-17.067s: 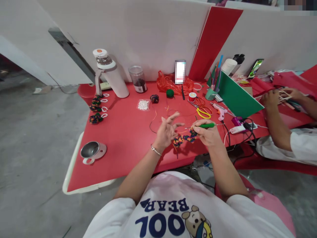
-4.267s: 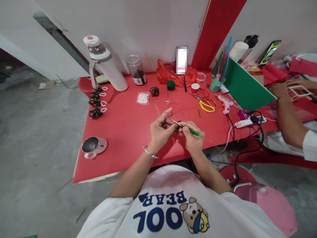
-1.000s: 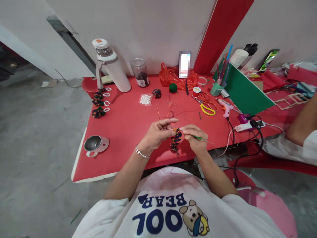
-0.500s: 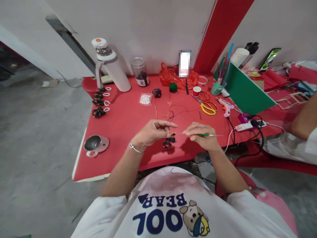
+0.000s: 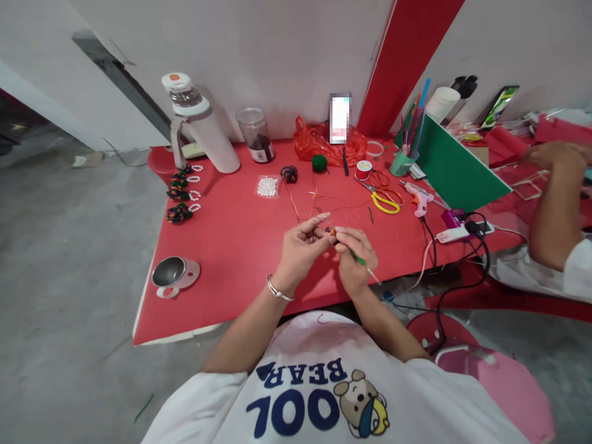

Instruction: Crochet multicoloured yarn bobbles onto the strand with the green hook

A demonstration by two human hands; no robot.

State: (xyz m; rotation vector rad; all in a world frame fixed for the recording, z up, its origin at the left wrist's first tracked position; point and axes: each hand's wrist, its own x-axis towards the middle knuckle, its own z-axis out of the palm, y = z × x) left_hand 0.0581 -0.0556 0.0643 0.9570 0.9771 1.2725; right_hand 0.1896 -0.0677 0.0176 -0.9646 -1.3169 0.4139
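Observation:
My left hand [image 5: 300, 248] pinches a small multicoloured piece of crochet [image 5: 332, 231] above the red table, most of it hidden by fingers. My right hand [image 5: 355, 265] grips a crochet hook [image 5: 359, 259] with a green handle; its metal end sticks out toward the lower right. Both hands meet at the crochet, and the hook's tip is hidden there. A strand of yarn runs from my left hand back to a dark multicoloured yarn ball [image 5: 289, 174]. At the table's left edge lie several dark multicoloured crochet pieces [image 5: 178, 213] with white bead loops.
Behind the hands are a bag of white beads [image 5: 267, 186], a green yarn ball [image 5: 319, 163], yellow-handled scissors [image 5: 385, 203] and a thread spool [image 5: 364, 169]. A mug [image 5: 176, 275] stands left; a pink glue gun [image 5: 419, 198] lies right. Another person's arm [image 5: 555, 203] is far right.
My right hand has moved left with the hook and now meets my left hand. The crochet, which hung below my left hand, is now raised between the fingers of both.

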